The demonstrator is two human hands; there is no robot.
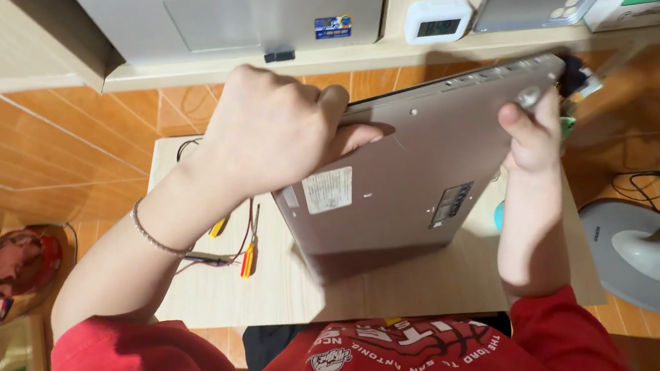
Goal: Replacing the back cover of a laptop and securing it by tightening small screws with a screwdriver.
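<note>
Clearly the silver laptop (416, 179) is lifted off the worktop (369, 288), underside up and tilted, its far long edge raised toward the back edge and its near edge hanging over the worktop's middle, where it casts a shadow. The left hand (270, 127) is closed over the laptop's far left corner, fingers curled over the rim and thumb pressed on the base panel, so it carries most of the weight. The right hand (534, 134) grips the right edge near the far right corner, fingertips pinching by a round rubber foot (this steadies the tilt). Beneath the left forearm, toward the worktop's left edge, lie yellow-handled screwdrivers (248, 256) and thin wires (202, 258), just beside the laptop's near left corner but not touching it. Open surface shows along the front edge. Off the right edge a grey fan base (629, 252) stands on the tiled floor (45, 161), well apart.
</note>
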